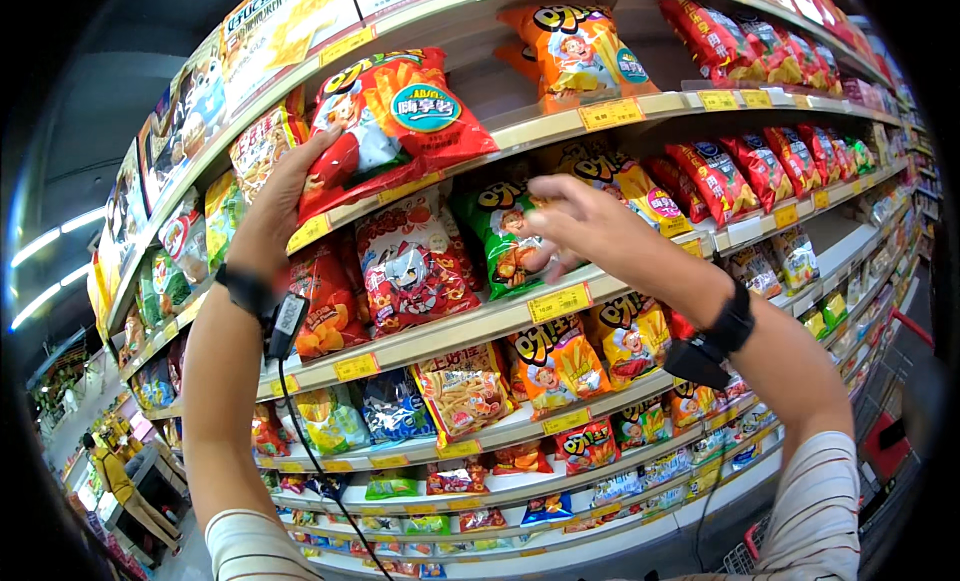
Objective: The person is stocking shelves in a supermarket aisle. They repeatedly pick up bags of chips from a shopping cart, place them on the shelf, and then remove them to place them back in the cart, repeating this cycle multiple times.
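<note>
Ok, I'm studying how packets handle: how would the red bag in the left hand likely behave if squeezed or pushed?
The red bag looks puffed, so it is probably light for its size and gives under pressure. Its shiny film may slip against the left hand. The thin sealed edge likely bends easily.

And look at the shine on that red snack bag (pixel 375 146), all slick, glossy plastic film, crinkled along its lower edge! The green bag (pixel 497 236) gleams too, smooth and foil-like, and the orange bag (pixel 570 56) is every bit as glossy. Down the shelf edge (pixel 450 334), it's smooth, like painted metal, carrying flat, paper-like price tags (pixel 560 303). Soft, matt cloth on the striped sleeve (pixel 820 491); dull black wrist strap (pixel 735 321); smooth, rubbery-looking cable (pixel 322 474).
</note>
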Demonstrator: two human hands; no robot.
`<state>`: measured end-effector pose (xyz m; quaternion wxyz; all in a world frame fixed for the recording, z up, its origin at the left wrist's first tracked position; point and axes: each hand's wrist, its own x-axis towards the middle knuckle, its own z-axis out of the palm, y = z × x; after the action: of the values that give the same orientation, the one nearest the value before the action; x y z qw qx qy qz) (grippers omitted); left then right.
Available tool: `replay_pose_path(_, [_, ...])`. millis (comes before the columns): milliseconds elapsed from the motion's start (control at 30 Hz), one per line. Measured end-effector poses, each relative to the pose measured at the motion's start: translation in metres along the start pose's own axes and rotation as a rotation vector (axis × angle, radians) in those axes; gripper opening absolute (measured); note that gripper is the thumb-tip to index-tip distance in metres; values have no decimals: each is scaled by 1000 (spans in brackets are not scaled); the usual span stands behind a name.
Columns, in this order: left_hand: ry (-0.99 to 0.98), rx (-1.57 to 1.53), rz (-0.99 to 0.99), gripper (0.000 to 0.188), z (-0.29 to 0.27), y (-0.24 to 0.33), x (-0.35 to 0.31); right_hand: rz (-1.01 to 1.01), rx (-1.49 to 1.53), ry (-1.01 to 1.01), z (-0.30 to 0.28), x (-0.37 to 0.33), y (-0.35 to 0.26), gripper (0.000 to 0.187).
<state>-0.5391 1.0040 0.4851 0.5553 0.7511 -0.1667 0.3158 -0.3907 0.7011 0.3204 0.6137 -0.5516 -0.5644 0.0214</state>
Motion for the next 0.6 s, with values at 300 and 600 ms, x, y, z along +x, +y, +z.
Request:
replay_pose_path(300, [11, 149, 1, 43, 21, -10, 79, 528, -64, -146, -69, -154, -14, 66])
replay_pose_path(600, [-9, 57, -120, 33, 36, -35, 170, 12, -223, -120, -127, -62, -32, 48])
